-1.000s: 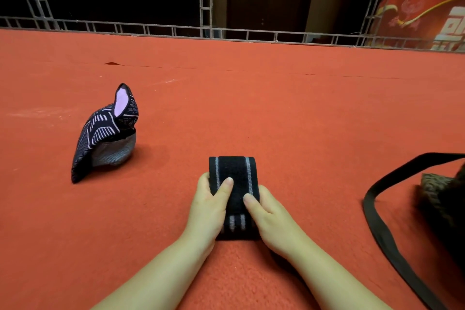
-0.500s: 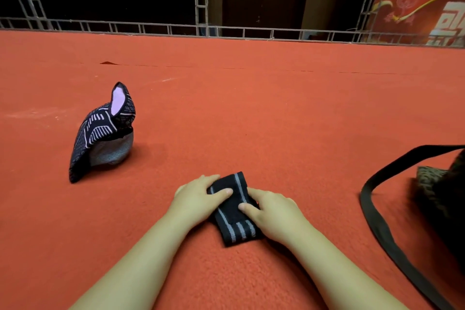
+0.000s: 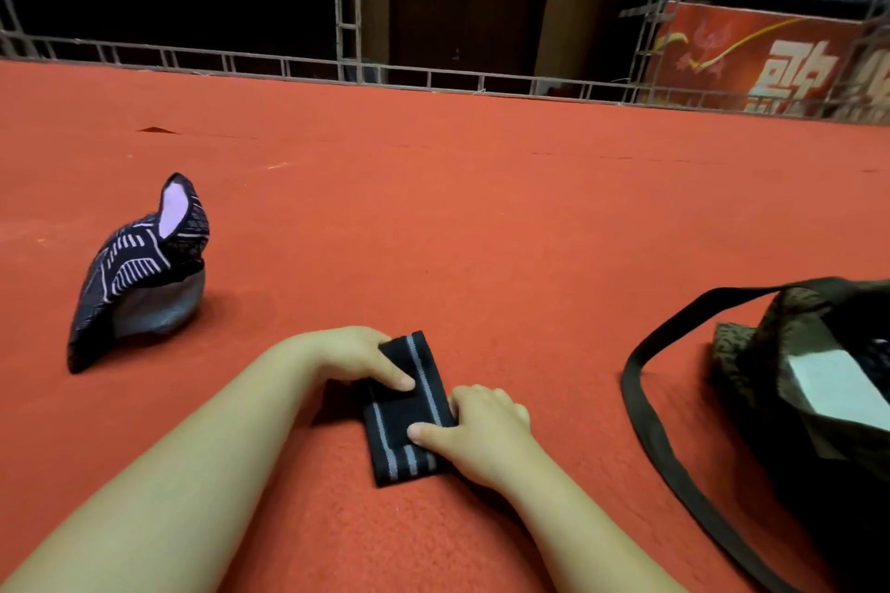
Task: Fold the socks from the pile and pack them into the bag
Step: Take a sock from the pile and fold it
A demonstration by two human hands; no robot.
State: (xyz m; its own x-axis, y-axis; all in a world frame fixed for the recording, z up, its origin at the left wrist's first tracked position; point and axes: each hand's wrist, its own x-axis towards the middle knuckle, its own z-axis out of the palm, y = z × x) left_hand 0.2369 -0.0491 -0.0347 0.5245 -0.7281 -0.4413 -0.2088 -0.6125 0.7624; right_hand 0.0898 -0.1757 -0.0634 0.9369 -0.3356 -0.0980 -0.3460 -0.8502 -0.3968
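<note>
A folded black sock with grey stripes lies on the red carpet near the bottom centre. My left hand holds its upper left part, thumb on top and fingers curled at its far edge. My right hand grips its right edge, thumb pressing on the stripes. A small pile of socks, black with lilac lines over a grey one, sits to the left. The dark patterned bag stands open at the right, something white inside it.
The bag's black strap loops over the red carpet between my right hand and the bag. A metal truss rail lines the carpet's far edge, with a dark door and a red banner behind.
The sock has been folded shorter and turned slightly, its far end now tilted right. Both hands shifted to its sides, and the view swung so more of the bag shows.
</note>
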